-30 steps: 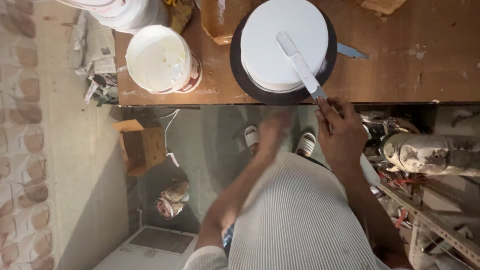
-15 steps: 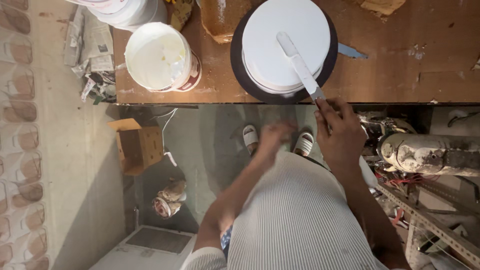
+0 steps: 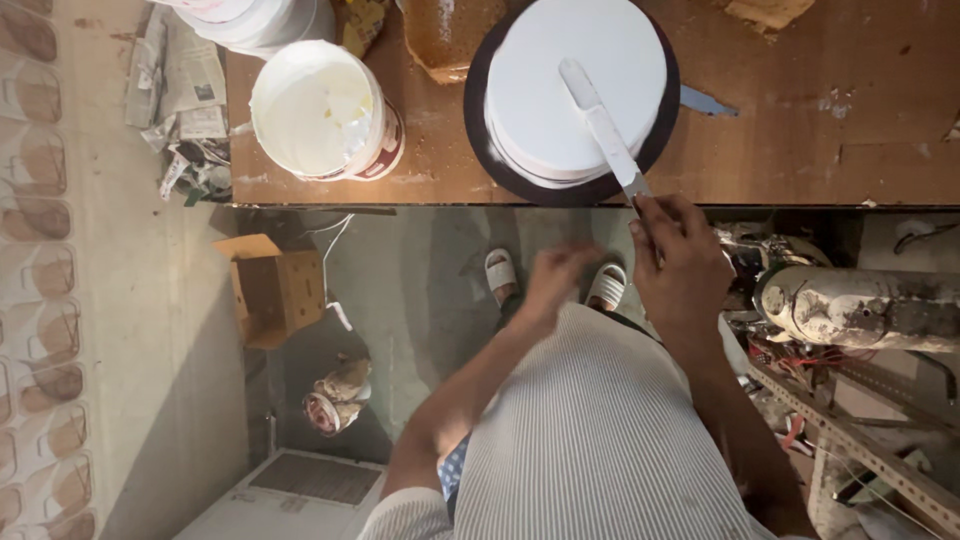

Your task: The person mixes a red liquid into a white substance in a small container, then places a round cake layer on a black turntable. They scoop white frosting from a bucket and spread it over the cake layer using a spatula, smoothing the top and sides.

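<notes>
A round white-iced cake (image 3: 560, 70) sits on a dark round board (image 3: 478, 140) on the brown wooden table (image 3: 800, 150). My right hand (image 3: 680, 265) grips the handle of a long icing spatula (image 3: 603, 125), whose white-smeared blade lies flat across the cake's top. My left hand (image 3: 555, 280) hangs blurred below the table edge, near my body, holding nothing that I can see. A second blade (image 3: 708, 101) pokes out from under the board on its right.
A white bucket of icing (image 3: 318, 112) stands on the table left of the cake, with a brown cake piece (image 3: 445, 40) behind. On the floor lie a cardboard box (image 3: 275, 290), newspapers (image 3: 180, 90) and a metal cylinder (image 3: 860, 305) at right.
My left hand has dropped slightly and stays blurred in motion. The spatula and right hand have barely shifted on the cake.
</notes>
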